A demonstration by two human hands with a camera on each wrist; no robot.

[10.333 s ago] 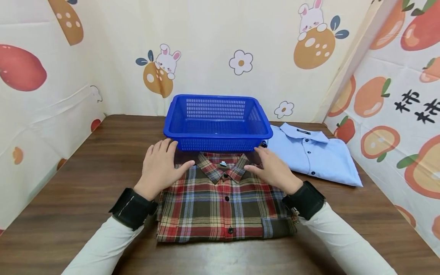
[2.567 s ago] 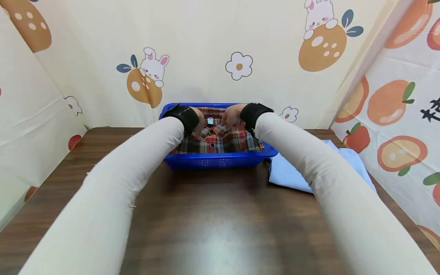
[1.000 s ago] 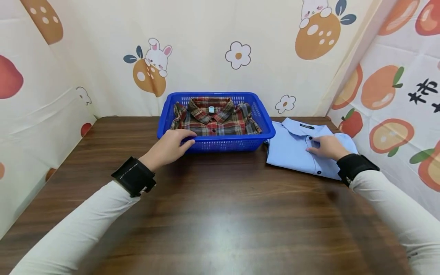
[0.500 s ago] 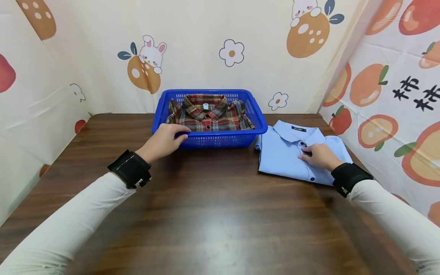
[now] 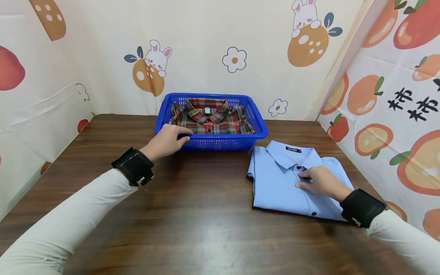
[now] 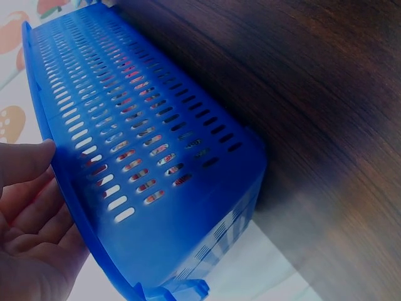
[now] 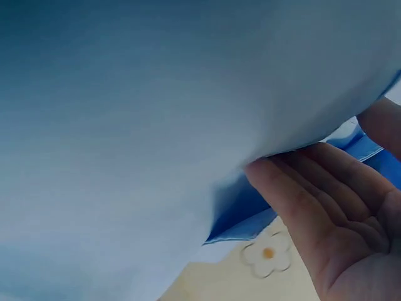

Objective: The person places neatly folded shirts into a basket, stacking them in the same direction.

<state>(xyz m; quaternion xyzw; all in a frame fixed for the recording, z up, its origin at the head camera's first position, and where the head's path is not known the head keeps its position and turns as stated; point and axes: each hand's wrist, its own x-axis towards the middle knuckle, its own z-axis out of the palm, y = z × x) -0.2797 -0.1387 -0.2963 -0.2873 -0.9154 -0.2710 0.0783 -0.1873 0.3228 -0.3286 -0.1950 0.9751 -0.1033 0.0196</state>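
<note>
A blue plastic basket (image 5: 223,142) stands at the back of the table, with a folded plaid shirt (image 5: 220,121) lying in it, collar up. My left hand (image 5: 165,140) grips the basket's front left corner, its thumb outside the rim. In the left wrist view the thumb lies against the rim (image 6: 78,216) and the fingers curl beyond it. To the right, a folded light blue shirt (image 5: 275,179) lies flat on the table. My right hand (image 5: 323,181) rests on its front near the buttons, fingers fairly straight and thumb apart, fingertips touching the cloth.
The brown wooden table (image 5: 192,229) reaches back to a patterned cloth wall (image 5: 199,72). Another cloth, printed with fruit (image 5: 374,135), borders the right edge close to the blue shirt. The basket's front right corner is near the shirt's collar.
The plaid shirt went from the table into the basket. Afterwards my hands parted to the basket rim and the blue shirt. The blue shirt has slid toward me and slightly left under my right hand.
</note>
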